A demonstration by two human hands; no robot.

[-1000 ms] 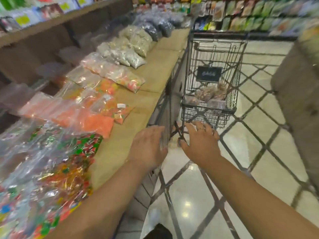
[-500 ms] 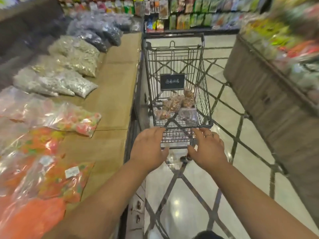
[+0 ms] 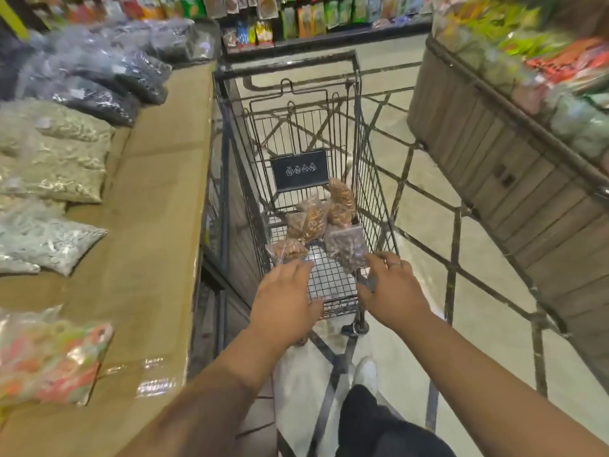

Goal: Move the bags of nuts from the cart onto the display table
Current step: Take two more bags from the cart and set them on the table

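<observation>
We are reaching our open, empty left hand (image 3: pixel 286 301) and right hand (image 3: pixel 392 288) toward the bags of nuts (image 3: pixel 316 222) lying just ahead in the cart (image 3: pixel 374 179), beside the worktop (image 3: pixel 158 206).

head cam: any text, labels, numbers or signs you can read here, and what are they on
No text reads clearly.
Black placard on the cart: four small round pictograms, no words legible.
Bags of nuts: no label visible.
Packets on the back shelf: print too blurred.
Display table bags: labels too blurred.
</observation>
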